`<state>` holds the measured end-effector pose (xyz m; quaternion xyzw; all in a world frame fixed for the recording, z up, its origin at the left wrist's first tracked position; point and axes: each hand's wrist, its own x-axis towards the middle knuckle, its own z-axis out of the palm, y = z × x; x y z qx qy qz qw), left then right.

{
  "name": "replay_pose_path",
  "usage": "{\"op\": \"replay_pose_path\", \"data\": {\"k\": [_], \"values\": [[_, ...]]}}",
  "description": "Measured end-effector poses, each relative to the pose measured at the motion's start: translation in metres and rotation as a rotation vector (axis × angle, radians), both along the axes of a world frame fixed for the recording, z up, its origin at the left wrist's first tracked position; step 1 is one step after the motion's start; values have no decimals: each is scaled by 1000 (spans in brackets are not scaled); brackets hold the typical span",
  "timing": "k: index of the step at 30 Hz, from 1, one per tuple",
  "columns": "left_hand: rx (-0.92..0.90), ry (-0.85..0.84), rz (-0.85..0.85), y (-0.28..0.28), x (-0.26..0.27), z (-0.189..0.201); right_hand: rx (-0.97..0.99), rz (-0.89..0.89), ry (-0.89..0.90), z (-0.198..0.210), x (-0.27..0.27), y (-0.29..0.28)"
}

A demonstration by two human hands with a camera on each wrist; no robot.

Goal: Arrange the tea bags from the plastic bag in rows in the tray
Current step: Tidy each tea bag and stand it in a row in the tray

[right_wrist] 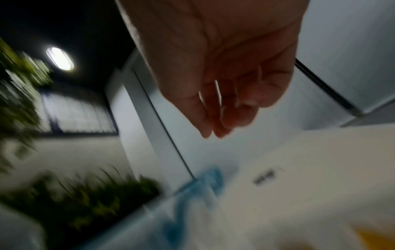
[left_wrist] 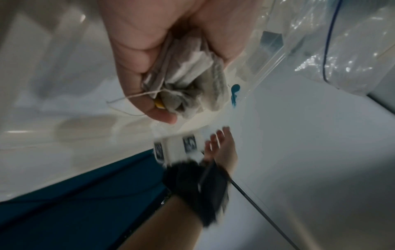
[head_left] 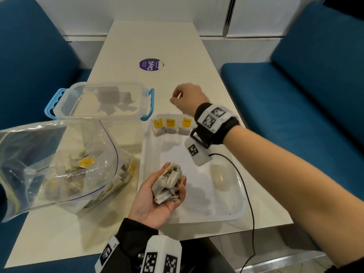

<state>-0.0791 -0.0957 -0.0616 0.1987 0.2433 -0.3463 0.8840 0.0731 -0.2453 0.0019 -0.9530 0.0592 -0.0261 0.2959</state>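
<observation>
On the left of the desk (head_left: 59,229) lies the plastic bag (head_left: 59,164), open and still full of tea bags with yellow tags. Behind it stands a clear box with blue handles (head_left: 102,101).

In the middle, the left hand (head_left: 157,196) is palm up over the near edge of the tray (head_left: 216,215). Its fingers curl round a bunch of tea bags (head_left: 167,183), with strings sticking out.

The tray is white and mostly bare. Three tea bags in a row (head_left: 171,128) lie along its far edge, yellow tags pointing away.

On the right, the right hand (head_left: 187,99) is up above the far end of the tray. Its fingers are curled, and a thin pale bit shows between them (maybe a string or tag, but it is too small to tell).

Tea bags are very light, soft and squashy. The paper could tear if pulled hard, and the strings can tangle in a bunch. It looks best to pinch one bag gently by its top, or by the tag, and lift it free slowly.
</observation>
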Motion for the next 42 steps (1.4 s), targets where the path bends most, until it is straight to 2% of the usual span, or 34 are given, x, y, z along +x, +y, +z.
{"op": "replay_pose_path", "data": {"k": [3, 6, 9, 12, 14, 20, 26, 33, 42], "values": [[-18, -14, -17, 0, 4, 5, 24, 131, -19, 45, -26, -7], [-120, -39, -38, -1, 6, 6, -72, 316, 40, 67, -64, -11], [-144, -51, -57, -8, 6, 14, -206, 497, 176, 64, -97, -11], [-76, -61, -81, -14, 5, 23, -252, 595, 325, 47, -117, -11], [-59, -69, -88, -17, 4, 24, -223, 591, 333, 35, -123, -13], [-54, -79, -114, -19, 1, 24, -9, 523, 181, 23, -126, -13], [-10, -93, -97, -21, 2, 26, 10, 493, 105, 20, -129, -12], [14, -125, -84, -25, 0, 30, -41, 634, 33, 17, -136, -6], [-37, -72, -92, -25, 2, 28, 151, 501, -96, 10, -135, -4]]}}
